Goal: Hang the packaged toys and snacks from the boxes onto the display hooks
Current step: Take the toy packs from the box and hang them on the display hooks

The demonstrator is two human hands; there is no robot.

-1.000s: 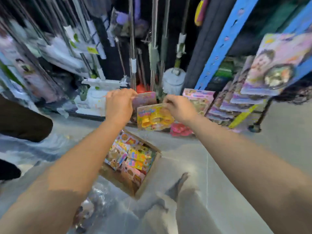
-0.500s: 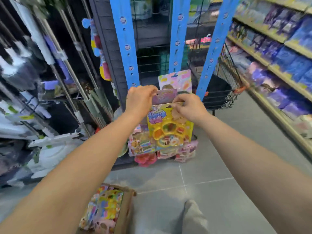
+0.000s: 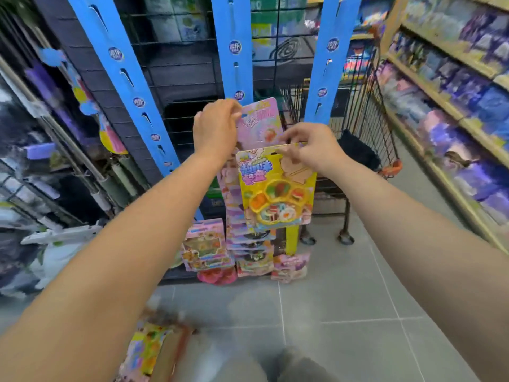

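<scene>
Both packs have risen from above the box (image 3: 154,351) to the middle display strip (image 3: 234,37). The left hand (image 3: 217,128) grips the pink pack (image 3: 261,122) at its top edge. The right hand (image 3: 311,150) pinches the yellow toy pack (image 3: 278,194) at its top edge, just below. Hooking is probably next

The left hand (image 3: 216,128) grips the top left corner of a pink carded toy package (image 3: 261,119), held up against the middle blue plastic hanging strip (image 3: 234,51). The right hand (image 3: 314,150) pinches the top edge of a yellow carded toy package with a paw-shaped tray (image 3: 278,188), which hangs just below and overlaps the pink one. More pink toy packages (image 3: 206,249) hang low on the strips near the grey tiled floor (image 3: 330,299). A black wire trolley (image 3: 366,128) stands behind. An open cardboard box (image 3: 165,351) of packages sits at the bottom edge.
</scene>
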